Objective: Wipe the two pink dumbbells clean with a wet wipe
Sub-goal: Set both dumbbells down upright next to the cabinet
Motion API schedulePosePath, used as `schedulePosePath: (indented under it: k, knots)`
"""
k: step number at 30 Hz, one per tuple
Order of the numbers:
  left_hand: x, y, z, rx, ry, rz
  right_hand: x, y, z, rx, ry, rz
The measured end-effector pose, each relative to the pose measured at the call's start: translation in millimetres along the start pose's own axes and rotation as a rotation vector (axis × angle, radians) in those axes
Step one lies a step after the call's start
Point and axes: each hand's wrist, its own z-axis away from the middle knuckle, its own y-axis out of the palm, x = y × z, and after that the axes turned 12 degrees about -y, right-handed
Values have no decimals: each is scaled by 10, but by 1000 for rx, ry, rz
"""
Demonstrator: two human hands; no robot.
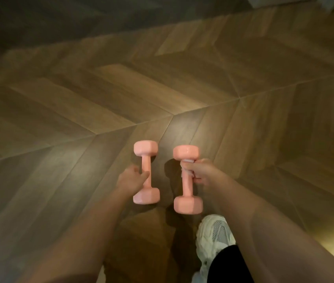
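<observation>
Beyond a white mesh sneaker (215,233), low over the wooden floor (80,99), the left hand (132,178) grips the glossy pink left dumbbell (146,163) by its bar while the right hand (201,171) clamps a white wet wipe (188,161) round the pink right dumbbell (187,188), whose heads probably need wiping next.

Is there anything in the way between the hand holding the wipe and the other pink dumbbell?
Nothing visible. The right hand grips the wet wipe round the right dumbbell's handle. The left dumbbell, held by the left hand, lies beside it, with only floor between them.
</observation>
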Motion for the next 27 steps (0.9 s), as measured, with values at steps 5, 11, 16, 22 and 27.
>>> schedulePosePath:
  k: [5,11,16,22,27]
  knots:
    - [-188,105,-414,-2,1,10,60,113,-543,4,-14,1]
    - [-187,68,-684,139,-49,29,8,128,-747,23,22,-21]
    - [-149,80,-672,149,-45,82,-106,-46,-577,-71,71,-30]
    - [-195,129,-575,64,-78,47,-100,35,-451,-4,118,27]
    - [-255,141,-576,64,-156,33,-101,276,-512,20,120,166]
